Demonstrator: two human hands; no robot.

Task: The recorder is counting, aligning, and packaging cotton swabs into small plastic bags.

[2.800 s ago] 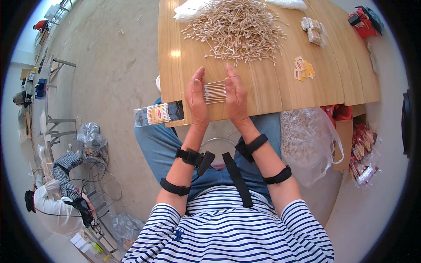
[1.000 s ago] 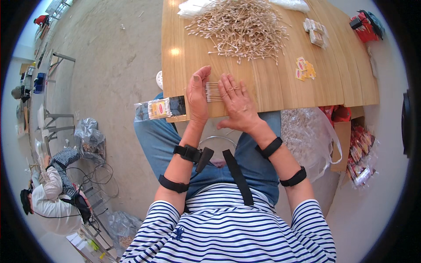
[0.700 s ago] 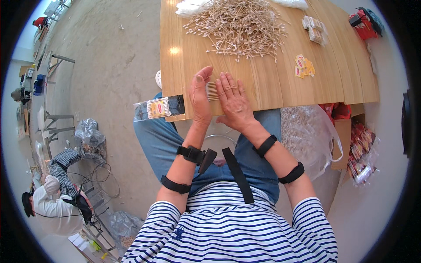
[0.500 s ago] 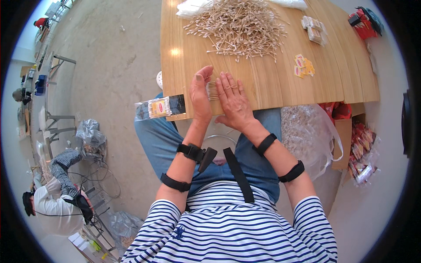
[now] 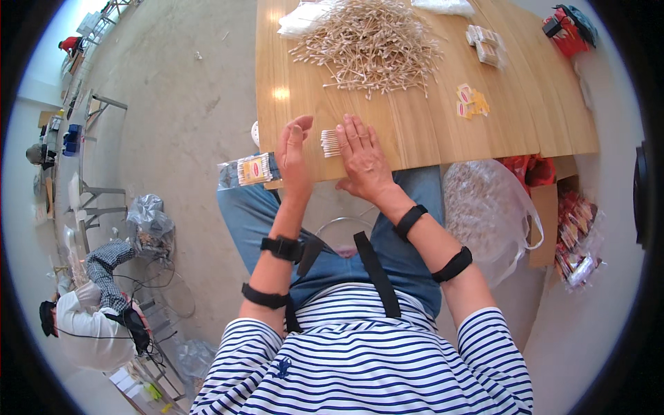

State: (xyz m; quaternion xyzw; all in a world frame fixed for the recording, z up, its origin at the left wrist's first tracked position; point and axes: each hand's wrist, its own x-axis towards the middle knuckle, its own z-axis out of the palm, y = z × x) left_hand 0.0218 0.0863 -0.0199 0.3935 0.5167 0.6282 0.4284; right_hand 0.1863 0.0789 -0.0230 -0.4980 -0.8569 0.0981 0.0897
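Note:
A small row of cotton swabs (image 5: 330, 144) lies side by side on the wooden table (image 5: 415, 142) near its front edge. My right hand (image 5: 362, 153) rests flat against the row's right end, fingers stretched out. To the left of the row, apart from it, my left hand (image 5: 295, 155) is held edge-on with its fingers extended and nothing in it. Beside that hand, at the table's left corner, sits a clear packet of swabs with a yellow card (image 5: 254, 169). A big loose heap of cotton swabs (image 5: 370, 48) covers the table's far side.
Several yellow cards (image 5: 472, 102) lie to the right, with wrapped swab bundles (image 5: 486, 45) beyond. White plastic (image 5: 304, 19) lies by the heap. A filled clear bag (image 5: 484, 207) hangs below the table's front edge at right. Another person (image 5: 90, 325) sits far left.
My left hand has moved left, away from the swab row, uncovering its left end. My right hand stays by the row's right end.

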